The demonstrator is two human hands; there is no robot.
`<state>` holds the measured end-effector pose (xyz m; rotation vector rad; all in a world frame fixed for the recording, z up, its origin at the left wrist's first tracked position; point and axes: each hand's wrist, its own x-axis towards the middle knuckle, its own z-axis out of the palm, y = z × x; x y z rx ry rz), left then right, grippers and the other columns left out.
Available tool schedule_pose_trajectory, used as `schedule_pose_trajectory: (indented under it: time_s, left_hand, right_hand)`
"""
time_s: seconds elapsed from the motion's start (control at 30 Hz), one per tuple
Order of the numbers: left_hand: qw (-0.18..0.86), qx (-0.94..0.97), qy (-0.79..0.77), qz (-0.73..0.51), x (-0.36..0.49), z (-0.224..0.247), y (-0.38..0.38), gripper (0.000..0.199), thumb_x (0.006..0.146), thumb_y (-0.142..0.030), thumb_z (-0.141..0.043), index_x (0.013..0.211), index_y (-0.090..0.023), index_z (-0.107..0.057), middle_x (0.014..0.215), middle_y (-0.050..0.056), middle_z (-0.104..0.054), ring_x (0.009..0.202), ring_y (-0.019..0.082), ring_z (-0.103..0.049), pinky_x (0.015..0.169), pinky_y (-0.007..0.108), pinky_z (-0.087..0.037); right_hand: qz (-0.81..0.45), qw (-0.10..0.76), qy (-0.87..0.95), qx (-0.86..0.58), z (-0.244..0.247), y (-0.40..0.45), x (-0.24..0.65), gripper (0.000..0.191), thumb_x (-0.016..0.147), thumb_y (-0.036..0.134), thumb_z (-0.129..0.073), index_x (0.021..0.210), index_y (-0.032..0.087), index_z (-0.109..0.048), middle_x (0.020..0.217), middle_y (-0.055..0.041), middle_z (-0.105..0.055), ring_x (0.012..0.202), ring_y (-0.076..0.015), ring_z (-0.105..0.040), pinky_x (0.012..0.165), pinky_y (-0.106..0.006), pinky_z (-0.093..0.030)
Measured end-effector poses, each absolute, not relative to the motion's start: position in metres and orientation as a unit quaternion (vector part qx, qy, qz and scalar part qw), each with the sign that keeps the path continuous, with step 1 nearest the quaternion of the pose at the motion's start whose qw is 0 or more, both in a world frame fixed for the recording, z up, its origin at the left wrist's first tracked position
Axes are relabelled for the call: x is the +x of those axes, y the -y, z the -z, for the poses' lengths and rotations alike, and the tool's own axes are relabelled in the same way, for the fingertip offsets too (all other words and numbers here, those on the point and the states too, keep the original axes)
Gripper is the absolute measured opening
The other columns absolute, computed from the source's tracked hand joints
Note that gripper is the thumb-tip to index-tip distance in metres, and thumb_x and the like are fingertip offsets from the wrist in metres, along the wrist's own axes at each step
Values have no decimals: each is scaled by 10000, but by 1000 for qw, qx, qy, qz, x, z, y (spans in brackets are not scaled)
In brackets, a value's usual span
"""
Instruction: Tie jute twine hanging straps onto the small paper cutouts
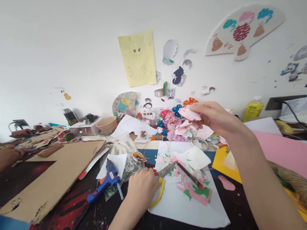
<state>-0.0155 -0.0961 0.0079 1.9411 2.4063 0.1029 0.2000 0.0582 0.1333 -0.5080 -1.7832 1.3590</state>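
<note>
My left hand (pixel 143 187), with a dark red band at its wrist, is closed over the handles of a pair of scissors (pixel 168 169). The blades point right, over a white sheet of paper (pixel 192 217). Part of a yellow handle loop shows beneath the hand. Raised at the right, my right hand (pixel 214 115) pinches a pale pink cut paper piece (pixel 190 113). Behind it lies a heap of paper and fuzzy flowers (pixel 169 118). Pink and green paper scraps (pixel 202 194) and a dark pencil-like stick (pixel 189 175) rest on the white sheet.
A blue glue gun (pixel 106 183) lies left of my left hand, beside a cardboard sheet (pixel 56 179). Another person's hand (pixel 17 152) is at the far left. Pink paper (pixel 288 152), a twine roll (pixel 305 188) and a yellow bottle (pixel 253 109) are at right.
</note>
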Motion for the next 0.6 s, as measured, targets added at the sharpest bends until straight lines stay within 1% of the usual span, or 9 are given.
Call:
schedule_pose_trajectory:
  time_s: [0.07, 0.17, 0.23, 0.27, 0.33, 0.37, 0.4, 0.47, 0.6]
  left_hand:
    - [8, 631, -771, -81, -15, -21, 93, 250, 985, -316, -500, 1055, -151, -675, 1093, 141, -715, 1038, 319, -703, 848, 415, -538]
    - [-39, 643, -702, -304, -13, -48, 79, 315, 1032, -368, -441, 1234, -184, -599, 1258, 116, -665, 1142, 264, -649, 968, 401, -505]
    - [-46, 676, -619, -398, -7, -64, 64, 359, 1015, -381, -502, 1312, -187, -553, 1333, 116, -634, 1235, 259, -588, 1059, 411, -454]
    - [-23, 694, -580, -426, -3, -70, 57, 381, 1004, -380, -535, 1336, -193, -540, 1349, 109, -632, 1197, 238, -603, 1046, 387, -460]
    - [21, 710, -529, -464, 4, -76, 43, 327, 989, -355, -568, 1269, -188, -599, 1231, 86, -702, 1034, 197, -661, 943, 325, -494]
    - [36, 708, -523, -473, 7, -77, 38, 247, 991, -328, -560, 1161, -177, -656, 1082, 66, -745, 907, 173, -677, 865, 294, -501]
    - [51, 705, -519, -480, 8, -76, 33, 208, 997, -301, -538, 1044, -169, -692, 931, 43, -755, 784, 149, -670, 793, 268, -496]
    - [79, 697, -513, -495, 7, -70, 29, 256, 999, -252, -495, 889, -161, -708, 731, 7, -712, 600, 105, -618, 683, 230, -472]
    - [118, 692, -499, -508, -12, -63, 32, 270, 981, -219, -470, 920, -146, -722, 659, -19, -658, 437, 50, -489, 527, 187, -401]
  right_hand:
    - [-551, 386, 719, -174, -133, -58, 198, 426, 913, 415, -638, 599, 189, -457, 635, 22, -489, 524, -97, -499, 537, -269, -405]
    - [-561, 365, 727, -151, -132, -56, 193, 452, 940, 408, -603, 578, 191, -438, 642, 15, -494, 518, -98, -486, 525, -277, -383]
    - [-567, 353, 732, -134, -132, -53, 189, 451, 941, 405, -605, 574, 187, -462, 630, 17, -484, 518, -100, -480, 515, -276, -379]
    - [-569, 344, 736, -127, -132, -51, 187, 446, 943, 407, -604, 577, 184, -481, 623, 17, -483, 521, -102, -481, 514, -275, -381]
    - [-572, 333, 740, -122, -132, -48, 185, 418, 944, 412, -605, 606, 176, -537, 620, 12, -497, 525, -107, -488, 510, -272, -388]
    - [-574, 332, 738, -123, -133, -47, 185, 405, 941, 412, -611, 618, 174, -555, 623, 10, -504, 526, -108, -489, 506, -271, -388]
    - [-578, 335, 734, -123, -133, -46, 185, 401, 938, 406, -617, 617, 174, -555, 628, 8, -506, 527, -108, -487, 502, -269, -386]
    - [-586, 355, 719, -115, -134, -48, 188, 426, 934, 384, -624, 578, 181, -509, 632, 9, -494, 513, -99, -465, 492, -266, -378]
    - [-592, 408, 687, -102, -133, -59, 198, 470, 925, 325, -643, 526, 188, -436, 580, 17, -440, 506, -89, -432, 487, -256, -367]
